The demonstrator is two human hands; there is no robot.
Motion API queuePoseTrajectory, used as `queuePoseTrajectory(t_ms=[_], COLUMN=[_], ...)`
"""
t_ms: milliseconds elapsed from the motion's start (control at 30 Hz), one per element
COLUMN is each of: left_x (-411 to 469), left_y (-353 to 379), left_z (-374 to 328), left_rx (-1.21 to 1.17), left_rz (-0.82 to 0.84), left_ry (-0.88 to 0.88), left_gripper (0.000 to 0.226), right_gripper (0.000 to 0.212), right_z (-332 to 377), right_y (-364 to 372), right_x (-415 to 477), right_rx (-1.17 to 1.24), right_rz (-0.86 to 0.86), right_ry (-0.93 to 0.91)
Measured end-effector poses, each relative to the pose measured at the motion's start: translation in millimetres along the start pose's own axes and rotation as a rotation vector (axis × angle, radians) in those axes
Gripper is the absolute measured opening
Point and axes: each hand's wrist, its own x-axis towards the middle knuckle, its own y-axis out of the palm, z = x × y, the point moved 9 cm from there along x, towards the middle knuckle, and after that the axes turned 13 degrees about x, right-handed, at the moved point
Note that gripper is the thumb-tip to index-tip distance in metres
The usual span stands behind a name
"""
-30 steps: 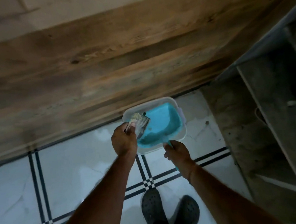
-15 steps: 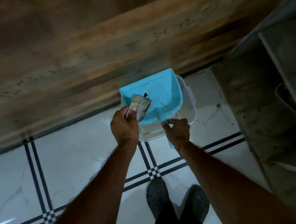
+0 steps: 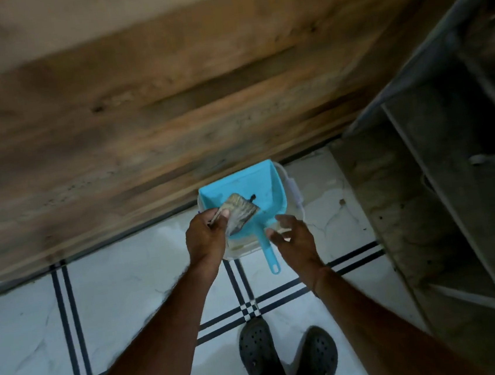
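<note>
Blue plastic dustpan (image 3: 266,191) lies on the clear plastic tub (image 3: 294,190), under the worn flat brush (image 3: 240,214) pinched in the left hand (image 3: 204,237). Right hand (image 3: 294,237) hangs loose beside its handle, holding nothing. Brushing looks unfinished: a dark bit (image 3: 252,199) sits by the bristles.

The dustpan (image 3: 266,191) lay on the tub (image 3: 295,193), which stood at the floor's (image 3: 127,276) far edge against the wooden board (image 3: 172,119), with the brush (image 3: 241,215) over the dustpan's left side.

Turquoise dustpan (image 3: 266,191); streaked grey-beige brush (image 3: 241,212); whitish translucent tub (image 3: 294,194); white floor (image 3: 129,291) crossed by dark lines in 2s; brown grained wood panel (image 3: 170,103); grey clogs (image 3: 253,342).
</note>
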Motion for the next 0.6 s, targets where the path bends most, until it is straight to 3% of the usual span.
queuePoseTrajectory(t_ms=[133, 267, 367, 433, 533, 600], left_x=[-31, -76, -121, -148, -193, -220], left_y=[-35, -76, -123, -148, -199, -224], left_z=[-60, -157, -236, -282, -358, -393], left_rx=[0.083, 0.275, 0.377, 0.310, -0.010, -0.221], left_rz=[0.095, 0.215, 0.250, 0.350, 0.393, 0.347], left_ry=[0.119, 0.477, 0.624, 0.659, 0.613, 0.535], left_gripper=[0.039, 0.054, 0.040, 0.026, 0.015, 0.021], right_gripper=[0.041, 0.047, 0.031, 0.018, 0.039, 0.041], right_z=[84, 183, 262, 308, 376, 416], right_y=[-20, -30, -53, -72, -113, -144], right_x=[-48, -98, -150, -185, -237, -266], right_rx=[0.208, 0.240, 0.260, 0.270, 0.313, 0.399], right_rz=[0.156, 0.362, 0.449, 0.476, 0.407, 0.319], right_ry=[-0.108, -0.111, -0.109, -0.150, -0.253, -0.311])
